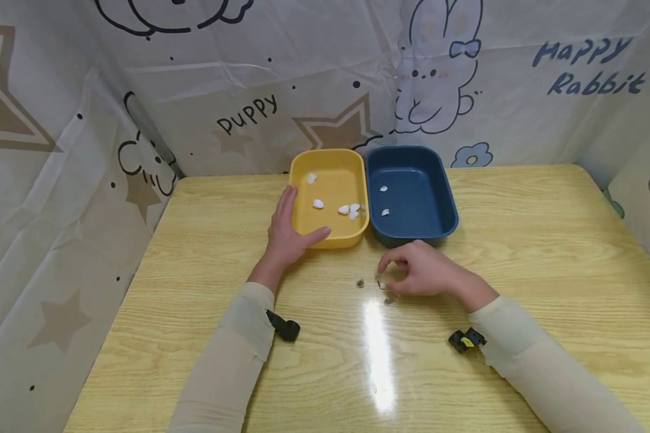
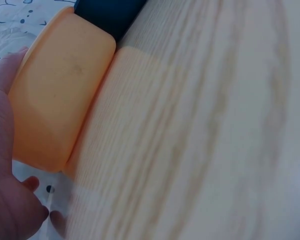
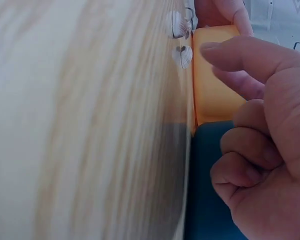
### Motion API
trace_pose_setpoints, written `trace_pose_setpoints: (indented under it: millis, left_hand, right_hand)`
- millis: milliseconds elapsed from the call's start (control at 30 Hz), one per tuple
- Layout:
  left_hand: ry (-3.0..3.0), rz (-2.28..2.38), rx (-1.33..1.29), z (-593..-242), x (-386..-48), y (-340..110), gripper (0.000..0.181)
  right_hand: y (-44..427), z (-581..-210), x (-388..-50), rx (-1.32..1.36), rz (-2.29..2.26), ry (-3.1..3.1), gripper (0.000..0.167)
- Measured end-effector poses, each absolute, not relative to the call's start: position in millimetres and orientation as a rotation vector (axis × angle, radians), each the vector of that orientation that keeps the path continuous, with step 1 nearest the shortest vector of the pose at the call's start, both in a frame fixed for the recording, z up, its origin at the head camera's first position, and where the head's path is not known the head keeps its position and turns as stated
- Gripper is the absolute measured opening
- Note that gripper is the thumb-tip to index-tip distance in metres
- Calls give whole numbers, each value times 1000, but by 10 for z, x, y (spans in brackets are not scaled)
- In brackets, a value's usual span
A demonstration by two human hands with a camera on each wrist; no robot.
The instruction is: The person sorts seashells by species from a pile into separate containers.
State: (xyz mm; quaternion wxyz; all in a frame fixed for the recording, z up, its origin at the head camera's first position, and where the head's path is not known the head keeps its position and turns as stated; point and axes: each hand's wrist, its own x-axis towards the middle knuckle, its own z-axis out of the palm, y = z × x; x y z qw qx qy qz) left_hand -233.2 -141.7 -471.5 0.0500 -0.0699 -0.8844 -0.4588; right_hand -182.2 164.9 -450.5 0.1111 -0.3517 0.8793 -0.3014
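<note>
My left hand (image 1: pixel 288 237) holds the near left corner of a yellow tub (image 1: pixel 329 242), its thumb over the front rim and its fingers along the outer left side. Several white shells (image 1: pixel 318 204) lie inside that tub. Over the table, my right hand (image 1: pixel 425 269) has its thumb and index finger apart, the other fingers curled in. A small shell (image 1: pixel 381 285) is close to the right thumb tip, and a darker one (image 1: pixel 360 282) lies to its left. In the right wrist view, ribbed shells (image 3: pixel 182 56) stand out beyond the fingertips, with nothing visibly pinched.
A dark blue tub (image 1: pixel 448 213) stands against the yellow tub's right side, with two small white shells (image 1: pixel 385 212) in it. Both tubs sit at the back of the wooden table (image 1: pixel 195 288), before a printed cloth backdrop (image 1: pixel 195 78). A dark spot below the right thumb is unclear.
</note>
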Motion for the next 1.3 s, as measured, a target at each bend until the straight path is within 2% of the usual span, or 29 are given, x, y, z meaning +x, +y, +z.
trace_pose_setpoints:
  millis: [167,633,1067,1300]
  left_hand:
    - [-2695,-1401,-211,-4728,-2337,-1421,111]
    - [-2707,-1405,-190,-4696,-2324,-1405,112]
    - [-2698,-1399,-203,-4708,-2335,-1416,111]
    - [-2700,-1396,-203,-4711,-2336,-1415,112]
  right_hand:
    - [1639,-4536,-1840,-1045,-844,2533,27]
    - [1614,-4562,-1881,-1053,-793,2488,25]
    - [1630,-4587,-1882,-1055,-839,2486,14]
    - [1624,-4623,-1862,-1049,-858,2534,13]
